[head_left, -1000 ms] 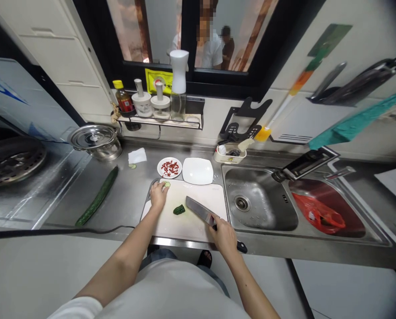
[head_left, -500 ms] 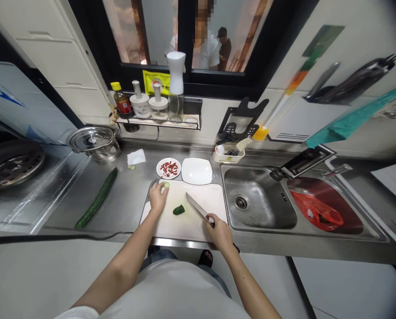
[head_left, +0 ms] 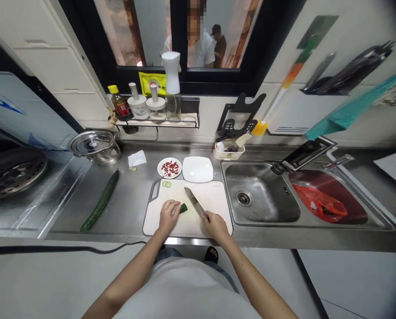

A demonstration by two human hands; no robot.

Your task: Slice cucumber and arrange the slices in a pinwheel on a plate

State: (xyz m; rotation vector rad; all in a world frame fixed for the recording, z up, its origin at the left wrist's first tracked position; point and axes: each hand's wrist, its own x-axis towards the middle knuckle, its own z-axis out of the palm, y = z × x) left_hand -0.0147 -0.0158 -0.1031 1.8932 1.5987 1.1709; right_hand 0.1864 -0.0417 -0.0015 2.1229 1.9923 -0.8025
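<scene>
Pinching the cucumber piece [head_left: 183,208], the left hand [head_left: 169,216] needed tucked fingertips; the right hand [head_left: 217,225] gripped the knife [head_left: 195,202].

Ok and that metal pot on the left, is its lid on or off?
On: the lid sits over the top of the pot, its knob facing up.

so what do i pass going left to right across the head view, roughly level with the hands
long cucumber → left hand → short cucumber piece → knife → right hand → sink drain → red plastic bag
</scene>
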